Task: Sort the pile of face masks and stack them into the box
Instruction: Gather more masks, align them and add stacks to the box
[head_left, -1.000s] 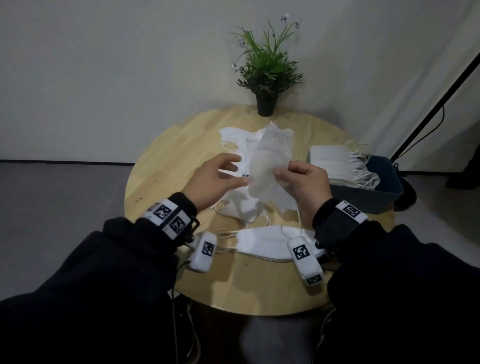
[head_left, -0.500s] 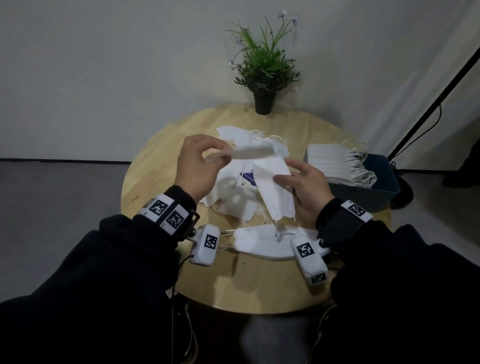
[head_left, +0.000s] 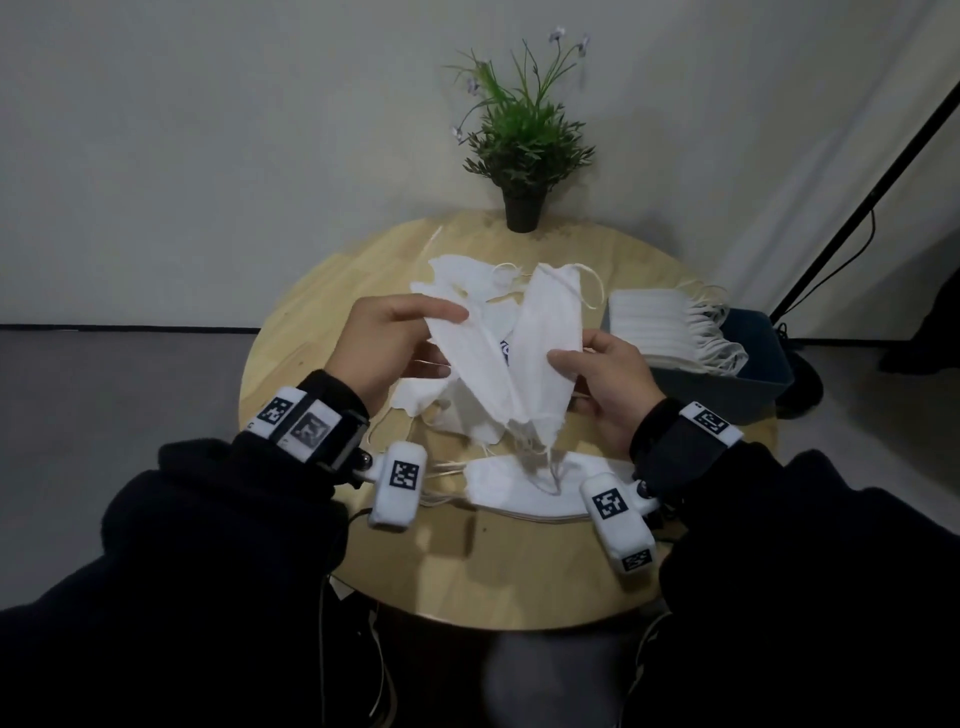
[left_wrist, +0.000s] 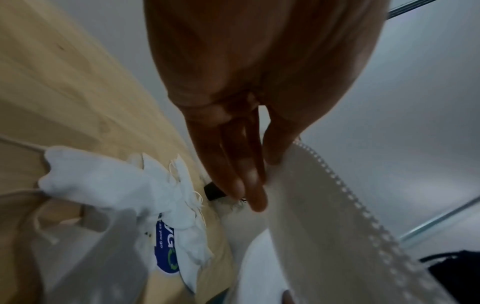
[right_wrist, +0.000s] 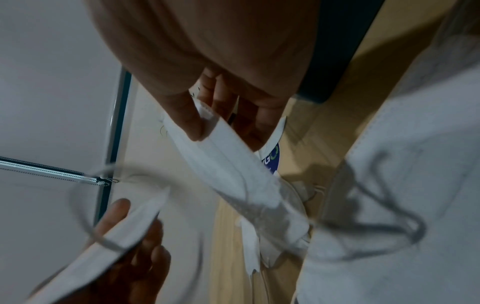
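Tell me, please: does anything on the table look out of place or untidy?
Yes. The stacked masks lean over the box rim instead of lying inside, ear loops spilling out. The loose pile is tangled.

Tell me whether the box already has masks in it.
Yes. A stack of white masks sits in the blue box, rising above its rim, ear loops hanging over.

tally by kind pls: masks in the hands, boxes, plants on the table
White face masks held in the hands: 2, one in the left hand, one in the right hand
Dark blue plastic box: 1
Potted green plant: 1
Total: 4
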